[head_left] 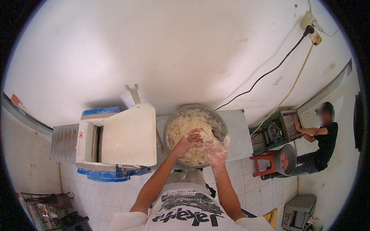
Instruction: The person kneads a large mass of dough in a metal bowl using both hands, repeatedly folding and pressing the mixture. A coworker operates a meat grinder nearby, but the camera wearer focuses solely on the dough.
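A large round metal bowl (222, 121) stands before me, filled with pale, crumbly dough (185, 125). Over its middle, my left hand (189, 140) has its fingers loosely curled and slightly apart, close beside the fingers of my right hand. My right hand (216, 153) is coated in white flour and sticky dough, its fingers spread and thumb out to the side. No tool shows in either hand. Whether the two hands touch is hard to make out.
Left of the bowl stands a white and blue machine (129, 134) with a wide tray. The bowl rests on a grey metal table (239, 134). At right, a co-worker (325, 138) reaches to a green-framed machine (273, 131), near a pot of pink stuff (286, 159) on a red stool (264, 161).
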